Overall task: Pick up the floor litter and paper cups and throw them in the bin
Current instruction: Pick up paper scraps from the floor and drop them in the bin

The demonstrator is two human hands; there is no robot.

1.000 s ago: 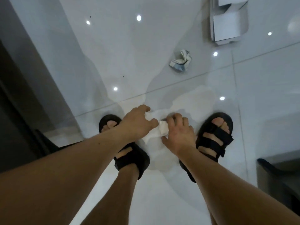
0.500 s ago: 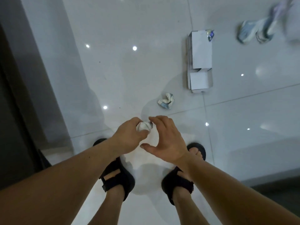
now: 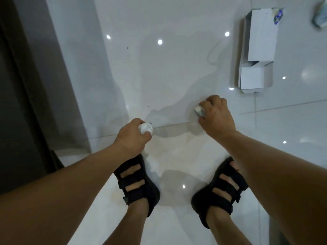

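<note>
Right hand moved out to crumpled paper scrap on floor, apparently gripping it; left hand clutches white paper wad.

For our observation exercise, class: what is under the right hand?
A crumpled white-grey wad shows under the right hand, fingers curled round it. Most of the wad is covered by the hand, as is the floor beneath it.

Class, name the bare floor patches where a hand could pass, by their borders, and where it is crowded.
Bare tile spreads from the dark wall to the flattened box, beyond the left hand and right hand. Another gap lies between the sandals. Crowded: the top right, with box, wrapper and blurred litter.
</note>
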